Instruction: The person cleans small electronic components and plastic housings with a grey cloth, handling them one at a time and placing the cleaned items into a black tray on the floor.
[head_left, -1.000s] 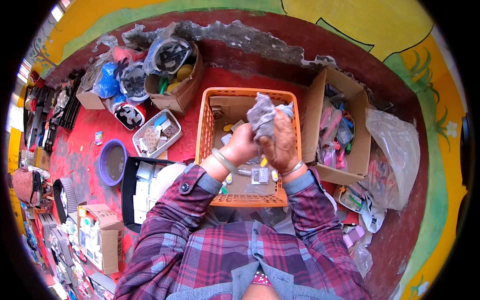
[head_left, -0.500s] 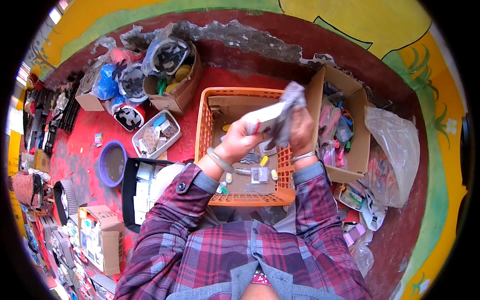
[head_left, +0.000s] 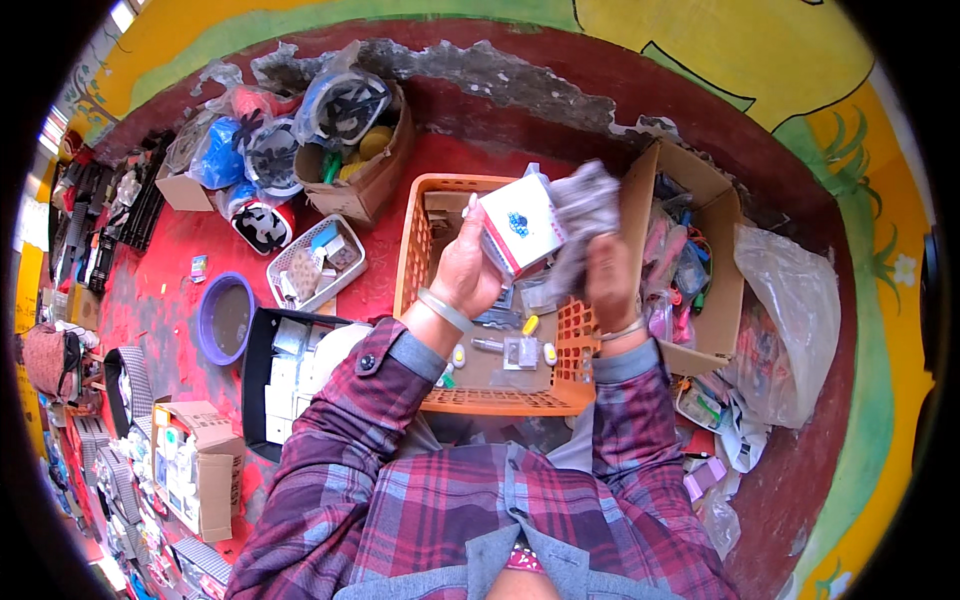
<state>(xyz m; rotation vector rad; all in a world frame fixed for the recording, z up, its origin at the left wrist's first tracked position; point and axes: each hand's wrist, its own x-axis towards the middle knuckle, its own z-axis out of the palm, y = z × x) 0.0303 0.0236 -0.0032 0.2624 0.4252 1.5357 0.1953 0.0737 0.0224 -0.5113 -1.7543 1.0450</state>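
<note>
My left hand (head_left: 466, 270) grips a small white box (head_left: 522, 228) with a blue picture and a red edge. Its printed face is turned up. A crumpled grey cloth (head_left: 584, 205) is in my right hand (head_left: 611, 278), close against the box's right side; motion smears both, and whether the cloth touches the box is hard to tell. Both hands are over an orange plastic basket (head_left: 412, 245) lined with cardboard. Inside the basket lie a yellow piece (head_left: 530, 326), a clear plastic case (head_left: 520, 352) and several small white-and-yellow items.
Right of the basket stands an open cardboard box (head_left: 703, 345) of bagged goods, beside a clear plastic bag (head_left: 790, 290). To the left are a purple basin (head_left: 205, 320), a white tray (head_left: 272, 275), a black box (head_left: 256, 400) and another cardboard box (head_left: 380, 190).
The white box has been turned so that its broad printed face shows. The cloth and my right hand have shifted slightly right, uncovering more of the box.
</note>
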